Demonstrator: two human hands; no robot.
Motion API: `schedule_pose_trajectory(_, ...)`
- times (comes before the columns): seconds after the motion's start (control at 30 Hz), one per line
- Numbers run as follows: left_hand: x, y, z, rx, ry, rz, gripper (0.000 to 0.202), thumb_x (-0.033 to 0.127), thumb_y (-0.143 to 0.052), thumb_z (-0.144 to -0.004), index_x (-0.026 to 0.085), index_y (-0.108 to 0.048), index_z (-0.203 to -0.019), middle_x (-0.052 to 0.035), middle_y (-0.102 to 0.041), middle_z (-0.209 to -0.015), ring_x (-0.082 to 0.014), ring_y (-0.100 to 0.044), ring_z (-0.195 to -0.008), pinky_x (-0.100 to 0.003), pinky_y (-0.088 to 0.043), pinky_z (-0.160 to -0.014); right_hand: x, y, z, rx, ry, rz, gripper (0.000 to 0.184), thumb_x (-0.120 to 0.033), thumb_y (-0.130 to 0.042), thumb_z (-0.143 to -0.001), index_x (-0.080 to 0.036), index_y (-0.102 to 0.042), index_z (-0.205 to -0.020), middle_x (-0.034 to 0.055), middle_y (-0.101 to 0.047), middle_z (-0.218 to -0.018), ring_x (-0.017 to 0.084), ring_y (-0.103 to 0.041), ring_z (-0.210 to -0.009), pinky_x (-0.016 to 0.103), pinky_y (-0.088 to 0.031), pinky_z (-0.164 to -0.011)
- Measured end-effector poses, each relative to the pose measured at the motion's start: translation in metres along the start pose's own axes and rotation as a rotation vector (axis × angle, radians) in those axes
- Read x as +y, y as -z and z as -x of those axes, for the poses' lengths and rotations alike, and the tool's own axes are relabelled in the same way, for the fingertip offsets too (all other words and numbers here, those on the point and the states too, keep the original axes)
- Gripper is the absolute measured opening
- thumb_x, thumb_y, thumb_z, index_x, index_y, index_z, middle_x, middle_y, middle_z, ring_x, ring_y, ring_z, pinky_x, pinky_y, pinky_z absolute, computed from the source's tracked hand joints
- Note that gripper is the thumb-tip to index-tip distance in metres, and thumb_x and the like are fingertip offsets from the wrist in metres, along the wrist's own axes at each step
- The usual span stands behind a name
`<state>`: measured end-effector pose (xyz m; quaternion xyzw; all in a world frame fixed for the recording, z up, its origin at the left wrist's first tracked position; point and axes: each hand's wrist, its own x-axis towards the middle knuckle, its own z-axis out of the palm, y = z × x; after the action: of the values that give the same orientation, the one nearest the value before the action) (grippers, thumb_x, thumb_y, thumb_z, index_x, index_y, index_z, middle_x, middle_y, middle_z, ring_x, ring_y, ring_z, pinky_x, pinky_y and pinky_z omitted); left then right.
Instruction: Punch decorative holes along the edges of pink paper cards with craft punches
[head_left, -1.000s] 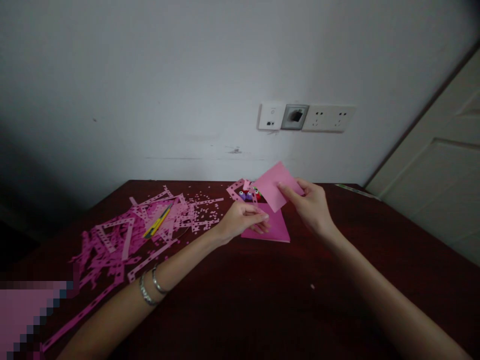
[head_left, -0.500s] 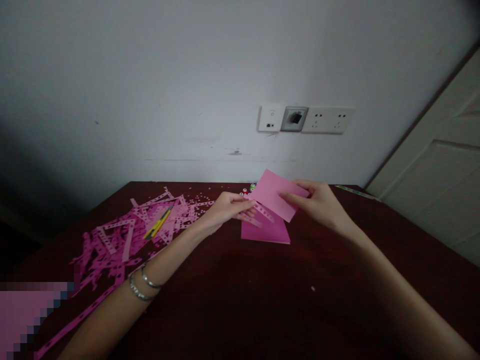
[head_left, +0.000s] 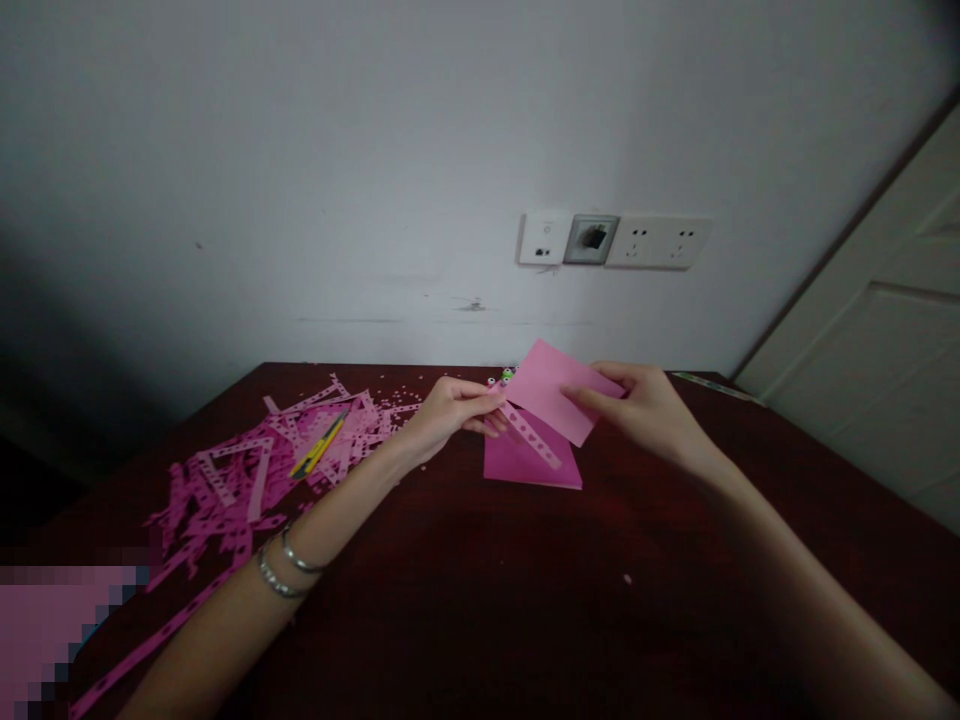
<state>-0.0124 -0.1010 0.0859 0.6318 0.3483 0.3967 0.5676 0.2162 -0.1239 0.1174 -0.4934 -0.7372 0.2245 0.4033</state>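
Note:
My right hand (head_left: 645, 408) pinches a pink paper sheet (head_left: 551, 390) and holds it tilted above the table. My left hand (head_left: 450, 410) is closed on one end of a punched pink paper strip (head_left: 534, 440), which slants down across a darker pink sheet (head_left: 517, 462) lying flat on the dark red table (head_left: 480, 580). Two silver bangles (head_left: 283, 565) circle my left wrist. Small coloured punches (head_left: 501, 378) peek out behind the held sheet, mostly hidden.
A heap of punched pink strips and scraps (head_left: 225, 490) covers the table's left side, with a yellow utility knife (head_left: 319, 445) on top. Wall sockets (head_left: 615, 240) sit on the white wall behind. A door (head_left: 877, 340) stands at the right.
My left hand rose from the flat sheet to the held sheet's left edge and lifted a punched strip. The right hand moved its sheet slightly right and lower.

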Motion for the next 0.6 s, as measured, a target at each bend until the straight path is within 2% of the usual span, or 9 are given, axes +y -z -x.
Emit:
schedule_pose_trajectory(0.2, 0.004, 0.008, 0.001, -0.024, -0.017, -0.062, 0.023, 0.034, -0.064, -0.071, 0.012, -0.07, -0.073, -0.0105, -0.068, -0.074, -0.0164, -0.064, -0.069, -0.03, -0.051, -0.07, 0.006, 0.011, -0.001, 0.107, -0.018, -0.03, 0.025, -0.043, -0.061, -0.074, -0.019, -0.065, -0.07, 0.001, -0.057, -0.056, 0.013, -0.049, -0.047, 0.024, -0.032, -0.041)
schedule_pose_trajectory(0.37, 0.018, 0.028, 0.001, -0.079, 0.101, -0.202, 0.028, 0.04, -0.063, -0.07, 0.013, -0.069, -0.078, -0.0108, -0.069, -0.079, -0.0148, -0.063, -0.069, -0.028, -0.051, -0.069, 0.017, 0.025, -0.005, 0.126, -0.021, -0.067, 0.026, -0.044, -0.062, -0.073, -0.019, -0.068, -0.076, 0.0027, -0.06, -0.058, 0.014, -0.051, -0.048, 0.025, -0.034, -0.04)
schedule_pose_trajectory(0.47, 0.027, 0.061, 0.0, -0.077, 0.159, -0.296, 0.029, 0.041, -0.064, -0.069, 0.014, -0.068, -0.077, -0.0095, -0.069, -0.076, -0.0134, -0.062, -0.066, -0.025, -0.049, -0.065, 0.027, 0.023, -0.01, 0.076, -0.068, -0.112, 0.027, -0.044, -0.059, -0.075, -0.019, -0.068, -0.075, 0.0028, -0.061, -0.06, 0.015, -0.052, -0.051, 0.025, -0.036, -0.043)
schedule_pose_trajectory(0.6, 0.024, 0.131, 0.006, 0.037, 0.314, -0.545, 0.026, 0.039, -0.062, -0.07, 0.013, -0.065, -0.066, -0.0066, -0.066, -0.063, -0.0113, -0.057, -0.056, -0.023, -0.044, -0.056, 0.048, 0.004, -0.019, -0.114, -0.204, -0.198, 0.027, -0.04, -0.057, -0.076, -0.015, -0.066, -0.071, 0.0034, -0.063, -0.065, 0.014, -0.055, -0.055, 0.024, -0.042, -0.049)
